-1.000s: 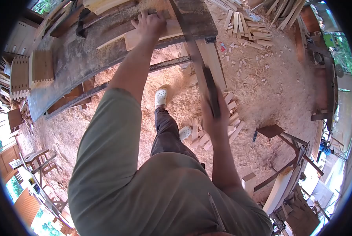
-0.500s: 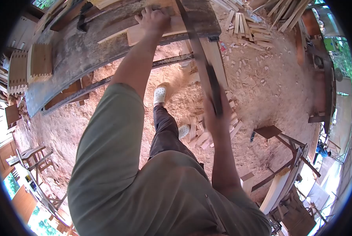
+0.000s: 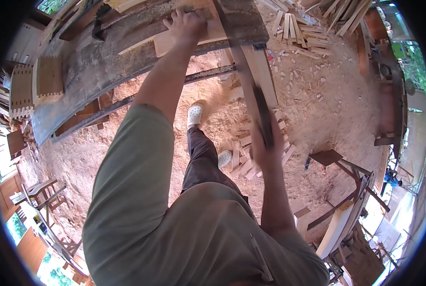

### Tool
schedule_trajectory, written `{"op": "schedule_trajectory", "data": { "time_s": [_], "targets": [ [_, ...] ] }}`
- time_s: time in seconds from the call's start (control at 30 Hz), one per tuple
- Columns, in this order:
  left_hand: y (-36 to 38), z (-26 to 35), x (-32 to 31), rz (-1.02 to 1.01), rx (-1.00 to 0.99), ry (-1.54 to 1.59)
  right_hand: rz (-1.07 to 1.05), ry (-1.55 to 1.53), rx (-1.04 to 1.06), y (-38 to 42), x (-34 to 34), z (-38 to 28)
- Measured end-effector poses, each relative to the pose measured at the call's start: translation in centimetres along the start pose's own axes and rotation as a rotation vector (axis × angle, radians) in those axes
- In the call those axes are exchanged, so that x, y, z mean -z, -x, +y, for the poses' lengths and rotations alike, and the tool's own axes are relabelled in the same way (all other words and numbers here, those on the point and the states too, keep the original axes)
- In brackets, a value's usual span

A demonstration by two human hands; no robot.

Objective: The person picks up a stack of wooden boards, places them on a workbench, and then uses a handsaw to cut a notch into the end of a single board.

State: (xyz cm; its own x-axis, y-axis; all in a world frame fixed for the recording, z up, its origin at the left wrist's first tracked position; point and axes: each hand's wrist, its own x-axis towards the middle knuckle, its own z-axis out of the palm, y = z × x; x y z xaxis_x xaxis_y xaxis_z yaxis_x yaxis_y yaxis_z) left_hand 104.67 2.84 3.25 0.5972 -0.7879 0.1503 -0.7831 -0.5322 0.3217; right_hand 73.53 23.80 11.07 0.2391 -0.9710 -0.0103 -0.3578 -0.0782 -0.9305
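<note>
My left hand [image 3: 186, 26] lies with spread fingers on a pale wooden board [image 3: 214, 31] at the front edge of the workbench [image 3: 94, 62]. In my right hand [image 3: 266, 143] is the dark handle of a long saw [image 3: 244, 71], with the fingers wrapped round it. The saw's blade runs up and to the left across the bench, right of my left hand, and is blurred. Where its teeth meet the wood is too blurred to make out.
Toothed-edge boards [image 3: 48, 78] stand at the bench's left end. Wood offcuts [image 3: 244, 159] lie on the dusty floor near my feet, and sticks [image 3: 294, 31] are piled at the upper right. A small wooden stand [image 3: 326, 157] is at the lower right.
My right hand and the saw have moved slightly down, towards my body. My left hand has stayed on the board.
</note>
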Motion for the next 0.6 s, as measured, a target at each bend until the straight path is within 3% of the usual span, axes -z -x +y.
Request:
{"op": "schedule_trajectory", "data": {
  "time_s": [0.03,0.13,0.2,0.4,0.43,0.5,0.53,0.6],
  "targets": [
    [-0.1,0.2,0.2,0.003,0.006,0.000,-0.050,-0.041,-0.114,-4.3,-1.6,-0.8],
    [-0.3,-0.1,-0.4,0.071,-0.003,0.027,-0.035,-0.034,0.021,-10.4,-4.2,-1.8],
    [-0.3,-0.1,0.0,0.041,-0.006,0.033,-0.046,-0.051,-0.026,-8.4,-3.7,-2.1],
    [0.2,0.1,-0.6,0.049,-0.020,0.025,-0.067,-0.057,-0.251,8.2,3.3,-0.9],
    [0.0,0.1,-0.7,0.099,-0.027,0.019,-0.071,-0.064,-0.248,7.2,2.8,-0.3],
    [0.0,-0.2,-0.4,0.077,-0.023,0.007,-0.008,-0.055,0.008,3.0,1.2,1.4],
    [0.0,0.0,-0.3,0.058,-0.027,0.005,-0.032,-0.063,-0.111,-1.4,-0.6,0.7],
    [-0.2,-0.1,-0.6,0.047,-0.016,0.028,-0.057,-0.060,-0.040,-9.8,-4.1,-0.7]
  ]
}}
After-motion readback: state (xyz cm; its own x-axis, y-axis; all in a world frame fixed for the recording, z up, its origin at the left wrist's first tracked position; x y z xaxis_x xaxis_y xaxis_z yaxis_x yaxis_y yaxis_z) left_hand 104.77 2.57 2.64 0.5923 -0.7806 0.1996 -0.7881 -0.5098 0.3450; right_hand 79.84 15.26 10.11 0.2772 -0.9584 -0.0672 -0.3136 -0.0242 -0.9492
